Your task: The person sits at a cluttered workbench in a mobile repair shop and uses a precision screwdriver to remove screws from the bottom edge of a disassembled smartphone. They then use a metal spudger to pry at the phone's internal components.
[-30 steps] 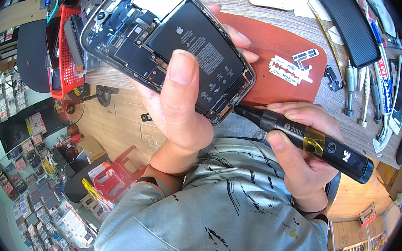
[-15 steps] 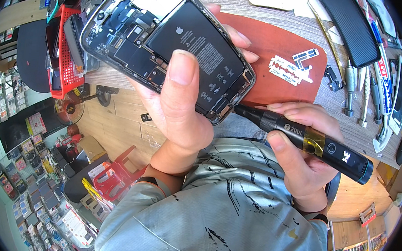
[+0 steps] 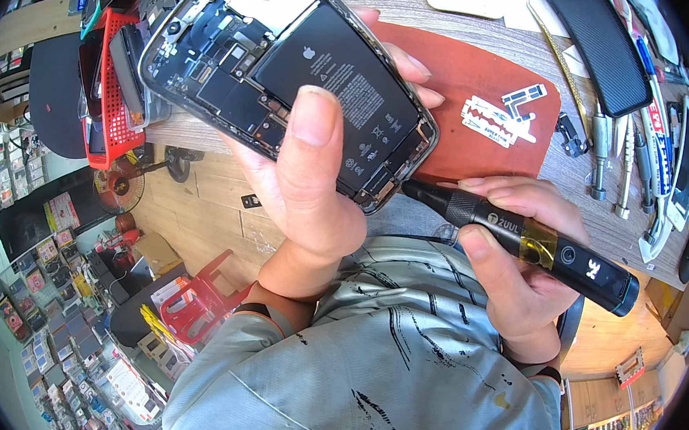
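My left hand (image 3: 314, 171) grips an opened smartphone (image 3: 251, 68), thumb across its lower part and fingertips round the upper right edge; the black battery, boards and small connectors inside are exposed. My right hand (image 3: 518, 287) is closed round a black cylindrical handheld tool (image 3: 476, 214) with a band of yellow film and a small display. Its nozzle points at the phone's bottom right corner, very near it; contact is unclear. Beyond them lies an orange-red mat (image 3: 497, 64) bearing razor blades (image 3: 484, 121) and small bracket-like parts (image 3: 523, 95).
A red plastic basket (image 3: 125, 145) of devices stands at the desk's left. A black pad (image 3: 588, 48), tweezers (image 3: 561, 58), screwdrivers (image 3: 601, 155) and pens (image 3: 648, 65) lie right. Behind the desk are a red stool (image 3: 201, 309), a fan and shelves of small packages.
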Demonstrator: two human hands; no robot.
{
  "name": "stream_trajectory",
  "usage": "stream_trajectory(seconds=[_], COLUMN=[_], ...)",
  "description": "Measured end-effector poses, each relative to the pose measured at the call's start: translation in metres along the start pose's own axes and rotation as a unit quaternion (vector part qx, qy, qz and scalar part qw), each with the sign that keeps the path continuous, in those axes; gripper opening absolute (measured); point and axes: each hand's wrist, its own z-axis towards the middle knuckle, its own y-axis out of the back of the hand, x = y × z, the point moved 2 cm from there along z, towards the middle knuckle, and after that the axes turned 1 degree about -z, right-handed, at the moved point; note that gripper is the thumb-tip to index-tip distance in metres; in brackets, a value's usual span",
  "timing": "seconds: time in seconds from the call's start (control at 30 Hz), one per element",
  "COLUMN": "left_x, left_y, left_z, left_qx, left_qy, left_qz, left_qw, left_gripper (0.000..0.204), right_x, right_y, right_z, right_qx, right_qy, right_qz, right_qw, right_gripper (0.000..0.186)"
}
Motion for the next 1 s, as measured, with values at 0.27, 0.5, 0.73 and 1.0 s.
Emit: stream_trajectory(seconds=[0.27,0.5,0.73,1.0], left_x=[0.0010,0.0011,-0.0005,0.0001], left_y=[0.0001,-0.0033,-0.0039,-0.0050], left_z=[-0.0006,-0.0016,-0.0021,-0.0016], left_qx=[0.000,-0.025,-0.025,-0.031], left_qy=[0.002,0.006,0.004,0.002], left_qz=[-0.006,-0.017,-0.002,0.000], left_qw=[1.000,1.000,1.000,1.000], left_gripper=[0.082,0.082,0.080,0.080], right_x=[-0.0006,-0.0005,-0.0006,0.0000], right_y=[0.0009,0.0010,0.0009,0.0010], right_z=[-0.0009,0.0000,-0.0002,0.0001], right_qx=[0.000,0.002,-0.001,-0.001], right_qy=[0.000,0.004,0.001,0.001], right_qz=[-0.007,-0.011,-0.007,-0.009], right_qw=[1.000,1.000,1.000,1.000], right_gripper=[0.039,0.039,0.039,0.039])
